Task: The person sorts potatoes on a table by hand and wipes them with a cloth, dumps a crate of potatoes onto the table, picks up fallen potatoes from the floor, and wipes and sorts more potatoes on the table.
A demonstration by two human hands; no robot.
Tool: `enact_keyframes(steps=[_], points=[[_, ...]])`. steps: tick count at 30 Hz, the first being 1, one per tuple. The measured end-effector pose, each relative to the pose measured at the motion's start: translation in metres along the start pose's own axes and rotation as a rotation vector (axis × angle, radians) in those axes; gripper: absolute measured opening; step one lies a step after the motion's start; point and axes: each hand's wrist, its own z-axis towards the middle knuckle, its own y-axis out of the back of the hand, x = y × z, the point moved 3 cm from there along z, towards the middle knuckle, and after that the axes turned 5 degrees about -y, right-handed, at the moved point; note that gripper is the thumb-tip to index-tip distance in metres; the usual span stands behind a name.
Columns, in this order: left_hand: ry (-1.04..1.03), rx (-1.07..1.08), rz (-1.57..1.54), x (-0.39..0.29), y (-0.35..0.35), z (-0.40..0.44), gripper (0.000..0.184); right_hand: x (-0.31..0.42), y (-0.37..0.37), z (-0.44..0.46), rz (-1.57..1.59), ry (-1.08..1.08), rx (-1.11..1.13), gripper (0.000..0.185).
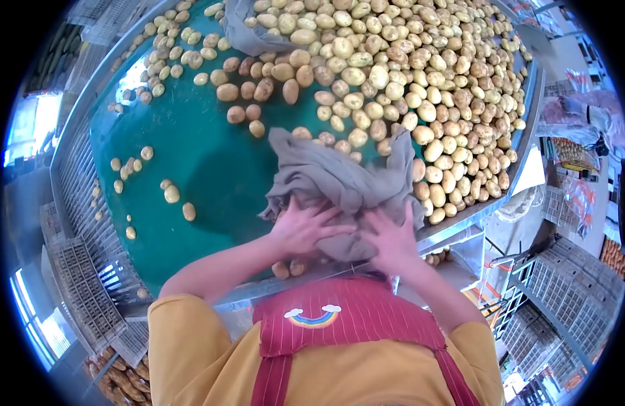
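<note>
Grey cloth (332,172), crumpled in loose folds, at the near side of the green tabletop (157,250), in front of my apron (366,311). One corner sticks up on the left, another on the right, towards the heaped potatoes (454,101).

Left hand (307,229): fingers spread wide, laid over the lower left folds, not closed round them. Right hand (392,237): fingers also well apart, against the lower right folds. A bunched part of the cloth sits between the two. Whether any fold is pinched under my fingertips, cannot tell.

Handling, my judgement: light, limp and soft, no stiffness of its own; gives wherever pressed. Nothing fragile about it. Unlikely to slip from bare skin, though loose layers could slide over one another. Best hold would be the raised corners, one per hand, if it is to be opened out; for shifting it whole, a handful of the thick middle folds. Anything under it is hidden.

Nearby: a few potatoes below my left wrist, close to the metal edge (454,229); loose ones scattered further left. Second grey cloth (255,40) at the far side, potatoes beside it.
</note>
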Motion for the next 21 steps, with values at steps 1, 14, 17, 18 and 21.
enact_keyframes(steps=[1,14,17,18,21], points=[[0.015,0.021,0.026,0.012,0.001,0.025,0.085,-0.022,-0.002,0.013,-0.075,-0.057,-0.09,0.056],[0.183,-0.148,0.087,0.102,0.043,0.064,0.074,-0.049,0.042,0.082,-0.273,-0.252,-0.392,0.075],[0.138,0.12,-0.078,0.025,0.024,-0.005,0.081,-0.012,0.012,0.015,-0.135,-0.133,-0.094,0.079],[0.043,0.148,-0.129,-0.006,0.005,-0.03,0.069,-0.006,0.004,-0.003,-0.112,-0.089,-0.014,0.072],[-0.106,0.305,-0.241,-0.017,-0.019,-0.023,0.048,-0.007,0.003,-0.017,-0.033,-0.027,0.118,0.064]])
